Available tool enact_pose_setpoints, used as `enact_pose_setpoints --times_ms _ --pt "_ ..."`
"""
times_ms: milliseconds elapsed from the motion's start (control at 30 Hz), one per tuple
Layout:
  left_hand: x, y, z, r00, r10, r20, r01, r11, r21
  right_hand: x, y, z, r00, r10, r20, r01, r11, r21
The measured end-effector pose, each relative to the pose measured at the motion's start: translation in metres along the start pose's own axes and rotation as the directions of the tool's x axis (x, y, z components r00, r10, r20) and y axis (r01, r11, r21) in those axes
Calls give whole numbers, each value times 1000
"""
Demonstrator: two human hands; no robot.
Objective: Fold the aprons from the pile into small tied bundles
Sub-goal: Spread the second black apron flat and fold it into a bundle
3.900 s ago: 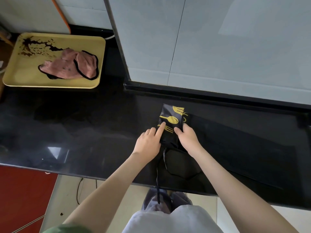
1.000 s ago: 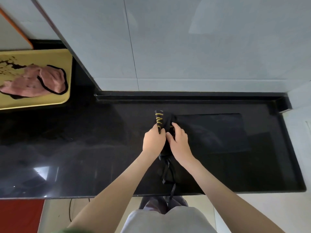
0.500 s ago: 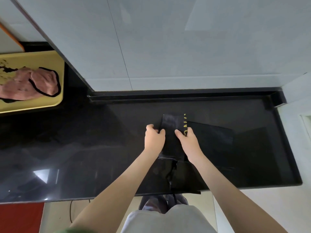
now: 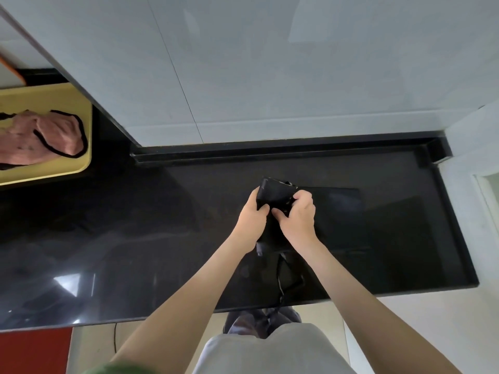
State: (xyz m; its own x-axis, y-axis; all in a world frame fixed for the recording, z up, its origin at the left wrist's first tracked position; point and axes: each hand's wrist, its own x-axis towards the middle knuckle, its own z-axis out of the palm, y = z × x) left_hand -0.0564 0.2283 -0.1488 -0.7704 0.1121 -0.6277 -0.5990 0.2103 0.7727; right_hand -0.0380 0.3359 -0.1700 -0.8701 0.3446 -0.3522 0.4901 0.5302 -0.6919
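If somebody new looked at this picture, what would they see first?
Both hands first: the left hand and right hand grip a folded black apron in the middle of the shiny black counter. Then the bright yellow tray at the far left, with a crumpled pink cloth lying on it. The apron's strap dangles over the counter's near edge.

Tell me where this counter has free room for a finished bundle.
The glossy black stone counter is bare between the yellow plastic tray and the left hand. Crowded centre: it and the right hand grip the black fabric apron, thin straps trailing off the front edge.
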Motion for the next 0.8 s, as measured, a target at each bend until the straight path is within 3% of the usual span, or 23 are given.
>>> enact_pose_setpoints --times_ms 67,133,200,267,333,400,500,567,633,700,800 --pt "-2 4 3 998 -27 50 30 998 -61 3 -3 -2 997 5 76 -4 1000 -14" --pt "-3 8 4 978 -147 149 179 955 -235 2 -12 -10 964 106 244 -157 968 198" --pt "-9 15 7 947 -240 212 299 899 -319 -5 -23 -19 899 147 413 -352 804 479" --pt "-8 16 13 932 -299 206 347 900 -265 -8 -27 -26 857 146 494 -460 650 605" --pt "-5 12 19 973 -173 152 186 980 -75 -7 -28 -31 847 148 511 -487 602 633" --pt "-1 7 21 996 -75 51 74 997 10 -4 -27 -33 856 198 478 -488 614 620" --pt "1 4 15 990 -122 -69 115 988 -107 -5 -18 -38 858 295 420 -508 602 616" --pt "4 3 10 972 -236 -8 230 951 -206 -7 -11 -43 852 248 461 -512 575 638" --pt "1 5 4 947 -275 165 315 896 -313 -11 -9 -46 846 168 507 -504 565 653" --pt "-1 4 1 937 -223 268 319 861 -396 -11 -11 -46 864 160 478 -461 636 619" --pt "-2 -2 1 951 -169 260 282 818 -500 -2 -3 -33 954 157 254 -254 874 415"
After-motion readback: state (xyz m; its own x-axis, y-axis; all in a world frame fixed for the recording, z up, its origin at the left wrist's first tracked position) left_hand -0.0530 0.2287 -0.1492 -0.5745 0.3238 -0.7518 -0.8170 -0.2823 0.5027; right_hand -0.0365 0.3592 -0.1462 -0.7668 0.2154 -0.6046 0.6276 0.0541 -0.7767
